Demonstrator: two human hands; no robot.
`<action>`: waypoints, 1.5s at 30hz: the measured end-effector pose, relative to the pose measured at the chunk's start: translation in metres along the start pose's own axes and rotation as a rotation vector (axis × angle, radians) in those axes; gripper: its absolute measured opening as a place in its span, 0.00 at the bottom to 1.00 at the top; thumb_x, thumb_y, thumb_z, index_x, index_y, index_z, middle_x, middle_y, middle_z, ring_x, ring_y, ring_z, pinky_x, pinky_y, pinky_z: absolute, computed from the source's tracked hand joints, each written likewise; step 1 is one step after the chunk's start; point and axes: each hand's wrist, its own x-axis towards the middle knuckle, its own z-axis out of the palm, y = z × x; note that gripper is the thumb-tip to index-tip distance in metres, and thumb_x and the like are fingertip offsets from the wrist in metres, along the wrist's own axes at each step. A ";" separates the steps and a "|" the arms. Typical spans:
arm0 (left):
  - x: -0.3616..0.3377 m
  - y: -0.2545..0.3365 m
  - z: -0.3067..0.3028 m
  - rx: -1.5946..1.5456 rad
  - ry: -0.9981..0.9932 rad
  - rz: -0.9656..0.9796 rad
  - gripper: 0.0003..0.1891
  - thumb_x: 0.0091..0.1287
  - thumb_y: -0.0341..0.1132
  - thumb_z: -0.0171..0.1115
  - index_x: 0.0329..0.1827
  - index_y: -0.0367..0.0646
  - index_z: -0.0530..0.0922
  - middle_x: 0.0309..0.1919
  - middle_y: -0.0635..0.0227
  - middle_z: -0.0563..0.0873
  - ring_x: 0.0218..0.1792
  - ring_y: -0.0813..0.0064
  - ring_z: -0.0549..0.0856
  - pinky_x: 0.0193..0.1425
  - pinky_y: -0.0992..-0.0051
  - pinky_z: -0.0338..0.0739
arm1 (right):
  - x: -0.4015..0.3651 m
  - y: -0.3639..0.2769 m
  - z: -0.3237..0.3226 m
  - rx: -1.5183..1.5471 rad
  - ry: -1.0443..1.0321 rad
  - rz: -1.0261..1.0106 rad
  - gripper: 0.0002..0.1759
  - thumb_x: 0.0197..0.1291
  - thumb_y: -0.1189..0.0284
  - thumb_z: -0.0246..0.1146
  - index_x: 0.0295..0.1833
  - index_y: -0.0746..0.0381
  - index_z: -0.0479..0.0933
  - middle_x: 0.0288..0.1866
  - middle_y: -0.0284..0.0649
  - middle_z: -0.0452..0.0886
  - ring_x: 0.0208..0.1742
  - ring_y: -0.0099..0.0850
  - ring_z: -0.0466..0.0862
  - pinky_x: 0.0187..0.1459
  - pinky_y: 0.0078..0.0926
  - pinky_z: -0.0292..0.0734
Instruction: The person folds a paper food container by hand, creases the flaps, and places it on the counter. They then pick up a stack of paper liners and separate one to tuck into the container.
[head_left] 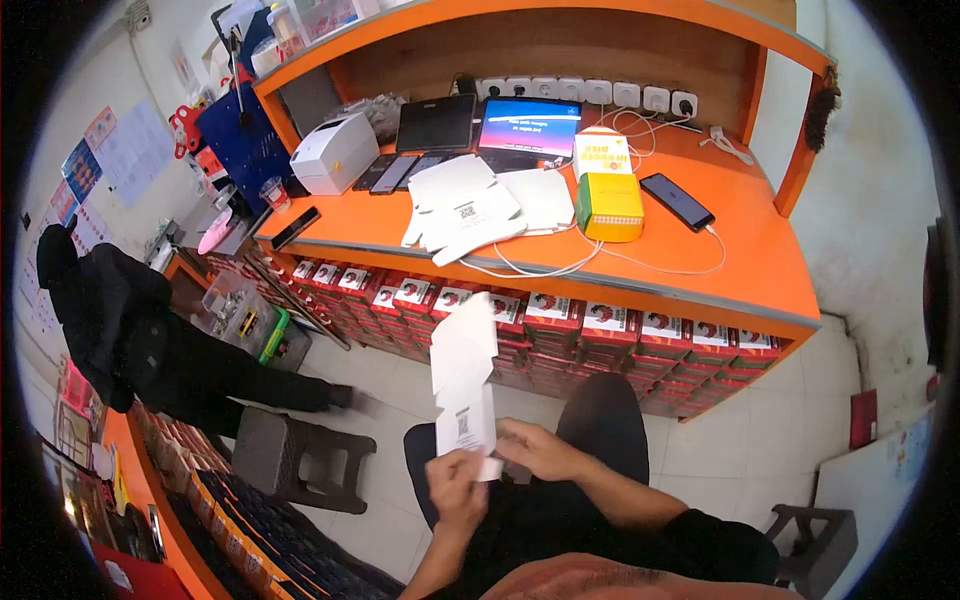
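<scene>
A white flat carton (pixel 462 385) with a printed code stands upright over my lap, its flaps unfolded at the top. My left hand (pixel 457 490) is closed on its lower left part, fingers wrapped at the bottom edge. At the lower right side, my right hand (pixel 542 450) has its fingers bent against the carton's edge; the fingertips are partly hidden. More white flat cartons (pixel 465 205) lie in a loose pile on the orange desk (pixel 740 260) in front of me.
A yellow and green box (pixel 610 208), phone (pixel 678 202), laptop (pixel 530 128) and white printer (pixel 335 153) stand on the desk, with cables across it. Red boxes (pixel 553 318) fill the shelf below. A person in black (pixel 150 310) stands at left near a dark stool (pixel 300 460).
</scene>
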 end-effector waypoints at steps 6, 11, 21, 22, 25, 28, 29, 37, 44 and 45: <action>-0.021 -0.006 0.034 0.003 -0.196 0.056 0.30 0.47 0.20 0.72 0.58 0.50 0.88 0.51 0.63 0.85 0.51 0.60 0.83 0.57 0.62 0.74 | -0.019 0.027 -0.006 0.091 0.201 0.203 0.21 0.79 0.65 0.58 0.65 0.70 0.77 0.53 0.38 0.85 0.50 0.24 0.83 0.51 0.27 0.81; -0.027 -0.003 0.034 -0.110 -0.274 0.022 0.21 0.55 0.22 0.75 0.54 0.45 0.87 0.50 0.61 0.85 0.50 0.58 0.84 0.55 0.63 0.77 | -0.023 0.016 -0.025 -0.102 0.247 0.226 0.18 0.78 0.67 0.59 0.64 0.68 0.78 0.48 0.39 0.86 0.45 0.24 0.85 0.45 0.27 0.83; -0.050 -0.013 0.059 -0.811 0.079 -1.043 0.09 0.67 0.25 0.74 0.45 0.37 0.82 0.36 0.67 0.87 0.33 0.81 0.84 0.37 0.80 0.78 | -0.004 0.022 -0.007 -0.372 0.301 0.050 0.14 0.76 0.68 0.62 0.59 0.62 0.83 0.41 0.42 0.82 0.33 0.31 0.84 0.36 0.32 0.82; -0.039 -0.006 0.058 -0.875 0.127 -1.112 0.08 0.67 0.25 0.73 0.45 0.36 0.81 0.35 0.68 0.86 0.32 0.81 0.84 0.37 0.80 0.78 | -0.004 0.024 -0.004 -0.460 0.314 -0.028 0.14 0.75 0.68 0.62 0.59 0.61 0.84 0.40 0.43 0.81 0.34 0.33 0.84 0.37 0.33 0.81; -0.022 0.003 0.059 -0.990 0.199 -1.229 0.07 0.68 0.24 0.71 0.44 0.36 0.80 0.34 0.69 0.86 0.32 0.80 0.84 0.38 0.80 0.79 | -0.006 0.013 0.006 -0.629 0.329 -0.111 0.14 0.74 0.67 0.62 0.59 0.58 0.85 0.40 0.45 0.79 0.37 0.39 0.84 0.39 0.35 0.80; -0.030 -0.009 0.069 -0.933 0.151 -1.162 0.06 0.70 0.24 0.69 0.45 0.36 0.80 0.35 0.67 0.87 0.36 0.78 0.86 0.41 0.78 0.82 | -0.010 0.001 0.012 -0.661 0.322 -0.011 0.14 0.74 0.68 0.62 0.60 0.58 0.85 0.39 0.45 0.79 0.38 0.41 0.84 0.40 0.36 0.80; -0.031 -0.010 0.072 -0.901 0.151 -1.136 0.06 0.70 0.24 0.69 0.45 0.36 0.80 0.36 0.67 0.87 0.36 0.78 0.86 0.41 0.78 0.82 | -0.010 0.005 0.013 -0.705 0.338 -0.054 0.14 0.74 0.68 0.62 0.59 0.60 0.85 0.38 0.45 0.79 0.38 0.42 0.84 0.41 0.36 0.80; -0.025 -0.011 0.073 -0.758 0.137 -0.989 0.05 0.75 0.28 0.66 0.45 0.34 0.81 0.37 0.67 0.88 0.37 0.82 0.85 0.45 0.80 0.80 | -0.012 0.026 0.010 -0.672 0.434 -0.221 0.14 0.70 0.73 0.65 0.58 0.66 0.84 0.45 0.48 0.83 0.45 0.46 0.86 0.46 0.39 0.82; -0.023 -0.010 0.071 -0.798 0.126 -0.991 0.05 0.75 0.27 0.66 0.47 0.33 0.82 0.39 0.67 0.88 0.38 0.81 0.85 0.47 0.79 0.81 | -0.011 0.019 0.022 -0.570 0.488 -0.248 0.10 0.69 0.75 0.66 0.51 0.69 0.84 0.45 0.48 0.85 0.47 0.46 0.87 0.50 0.36 0.83; -0.021 -0.007 0.070 -0.797 0.123 -0.995 0.05 0.75 0.27 0.67 0.47 0.33 0.82 0.39 0.67 0.88 0.38 0.81 0.85 0.47 0.79 0.81 | -0.011 0.021 0.022 -0.549 0.491 -0.240 0.10 0.69 0.75 0.66 0.50 0.70 0.83 0.46 0.48 0.86 0.47 0.45 0.87 0.51 0.36 0.83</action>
